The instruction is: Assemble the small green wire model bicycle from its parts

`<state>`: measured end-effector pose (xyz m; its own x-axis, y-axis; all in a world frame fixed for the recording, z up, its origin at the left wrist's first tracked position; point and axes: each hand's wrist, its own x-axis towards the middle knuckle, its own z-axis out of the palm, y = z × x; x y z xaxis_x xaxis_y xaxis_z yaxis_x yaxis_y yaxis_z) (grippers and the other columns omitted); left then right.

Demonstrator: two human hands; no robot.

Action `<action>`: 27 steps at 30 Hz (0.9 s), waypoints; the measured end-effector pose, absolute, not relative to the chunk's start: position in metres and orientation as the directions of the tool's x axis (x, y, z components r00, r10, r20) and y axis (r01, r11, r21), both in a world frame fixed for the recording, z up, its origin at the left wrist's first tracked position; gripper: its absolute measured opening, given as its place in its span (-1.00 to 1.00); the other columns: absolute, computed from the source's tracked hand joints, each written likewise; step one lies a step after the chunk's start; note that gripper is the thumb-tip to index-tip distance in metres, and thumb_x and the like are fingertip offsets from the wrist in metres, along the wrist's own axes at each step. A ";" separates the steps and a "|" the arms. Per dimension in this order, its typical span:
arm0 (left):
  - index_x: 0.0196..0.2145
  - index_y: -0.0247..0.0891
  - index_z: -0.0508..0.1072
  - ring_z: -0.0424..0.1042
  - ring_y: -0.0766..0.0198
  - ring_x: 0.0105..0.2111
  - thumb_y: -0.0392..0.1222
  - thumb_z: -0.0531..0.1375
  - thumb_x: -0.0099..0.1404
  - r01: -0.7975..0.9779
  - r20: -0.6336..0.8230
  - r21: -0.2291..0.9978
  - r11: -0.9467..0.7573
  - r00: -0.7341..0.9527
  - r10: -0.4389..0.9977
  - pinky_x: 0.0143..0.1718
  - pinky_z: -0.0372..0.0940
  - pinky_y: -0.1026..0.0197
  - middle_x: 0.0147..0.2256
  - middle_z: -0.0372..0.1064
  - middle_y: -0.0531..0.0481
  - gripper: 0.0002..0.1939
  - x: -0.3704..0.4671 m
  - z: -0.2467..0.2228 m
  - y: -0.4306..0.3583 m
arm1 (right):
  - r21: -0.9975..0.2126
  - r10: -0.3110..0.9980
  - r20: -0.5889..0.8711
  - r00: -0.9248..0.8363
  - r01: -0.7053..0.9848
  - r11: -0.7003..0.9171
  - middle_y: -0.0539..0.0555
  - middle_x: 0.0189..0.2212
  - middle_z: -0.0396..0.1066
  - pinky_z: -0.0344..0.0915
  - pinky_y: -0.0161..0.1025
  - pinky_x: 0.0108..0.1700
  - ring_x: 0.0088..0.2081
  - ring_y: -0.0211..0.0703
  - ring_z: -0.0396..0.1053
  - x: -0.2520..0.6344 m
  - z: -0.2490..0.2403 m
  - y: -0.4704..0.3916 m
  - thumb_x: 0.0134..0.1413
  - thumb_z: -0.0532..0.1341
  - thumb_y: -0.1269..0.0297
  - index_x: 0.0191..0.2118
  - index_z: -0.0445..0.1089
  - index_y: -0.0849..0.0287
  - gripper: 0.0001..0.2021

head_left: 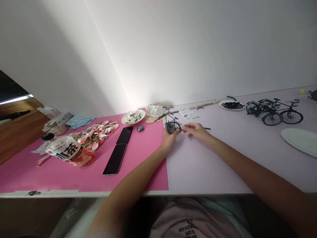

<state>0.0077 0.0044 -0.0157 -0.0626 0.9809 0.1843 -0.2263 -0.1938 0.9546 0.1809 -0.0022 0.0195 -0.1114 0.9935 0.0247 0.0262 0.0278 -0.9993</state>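
A small dark green model bicycle [173, 127] is held above the table, where the pink cover meets the pale one. My left hand [169, 137] grips it around its lower wheel. Just to the right, my right hand [194, 130] is closed in a pinch by the wheel's edge; whatever sits between its fingertips is too small to make out. A thin dark part [207, 128] lies on the table behind my right hand. Further right stand several finished-looking model bicycles [272, 112], close together, beside a white plate of black parts [232, 105].
On the left are a drink bottle [70, 152], petal-like pink pieces [99, 134] and a folding phone [118, 150]. A plate of small white pieces [133, 117], a dark round object [140, 128] and a printed sheet [189, 114] lie behind. A white plate [300, 140] is at right.
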 end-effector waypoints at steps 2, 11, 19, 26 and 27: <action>-0.14 -0.30 0.43 0.50 0.14 -0.16 -0.12 0.46 0.10 -0.226 0.181 0.955 -0.191 -0.063 0.981 0.04 0.36 -0.01 -0.16 0.51 -0.14 -0.57 0.008 -0.015 0.003 | -0.999 0.993 0.020 -0.114 0.029 0.024 0.15 -0.31 0.56 0.38 -0.32 -0.44 -0.25 -0.10 0.46 0.181 0.019 -0.002 -0.10 0.50 -0.03 -0.33 0.60 0.15 -0.65; -0.13 -0.31 0.45 0.51 0.16 -0.16 -0.17 0.46 0.09 -0.250 0.176 0.950 -0.185 -0.058 0.983 0.00 0.38 0.05 -0.15 0.54 -0.13 -0.57 0.009 -0.011 0.000 | -0.981 0.988 0.123 -0.092 0.141 0.135 0.13 -0.29 0.57 0.36 -0.27 -0.43 -0.33 -0.12 0.43 0.182 0.015 0.000 -0.05 0.44 -0.06 -0.31 0.55 0.13 -0.65; -0.13 -0.31 0.45 0.50 0.19 -0.18 -0.19 0.45 0.09 -0.246 0.177 0.951 -0.186 -0.061 0.982 -0.03 0.37 0.09 -0.17 0.53 -0.11 -0.58 0.009 -0.008 -0.001 | -0.784 0.905 0.402 -0.140 0.458 0.419 0.02 -0.45 0.46 0.29 -0.21 -0.27 -0.36 -0.14 0.35 0.182 0.021 -0.007 0.03 0.32 0.13 -0.41 0.44 0.09 -0.84; -0.16 -0.29 0.45 0.52 0.15 -0.17 -0.22 0.45 0.08 -0.206 0.175 0.961 -0.186 -0.070 0.982 -0.02 0.38 0.07 -0.19 0.55 -0.10 -0.61 0.010 -0.002 -0.005 | -0.735 0.890 0.357 -0.284 0.503 0.456 -0.06 -0.54 0.38 0.17 -0.27 -0.42 -0.50 -0.20 0.26 0.184 0.026 -0.014 0.12 0.25 0.17 -0.25 0.49 0.03 -0.88; -0.16 -0.29 0.45 0.52 0.14 -0.16 -0.24 0.45 0.08 -0.208 0.175 0.960 -0.185 -0.066 0.982 -0.02 0.38 0.06 -0.19 0.55 -0.10 -0.61 0.011 -0.002 -0.005 | -0.735 0.890 0.350 -0.292 0.503 0.454 -0.06 -0.55 0.39 0.17 -0.27 -0.43 -0.50 -0.20 0.26 0.184 0.026 -0.014 0.13 0.23 0.19 -0.25 0.51 0.03 -0.87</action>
<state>0.0106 -0.0052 -0.0018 -0.0659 0.9824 0.1747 -0.2083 -0.1848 0.9605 0.1840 -0.0141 0.0265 -0.2919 0.8900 0.3504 0.5029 0.4544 -0.7352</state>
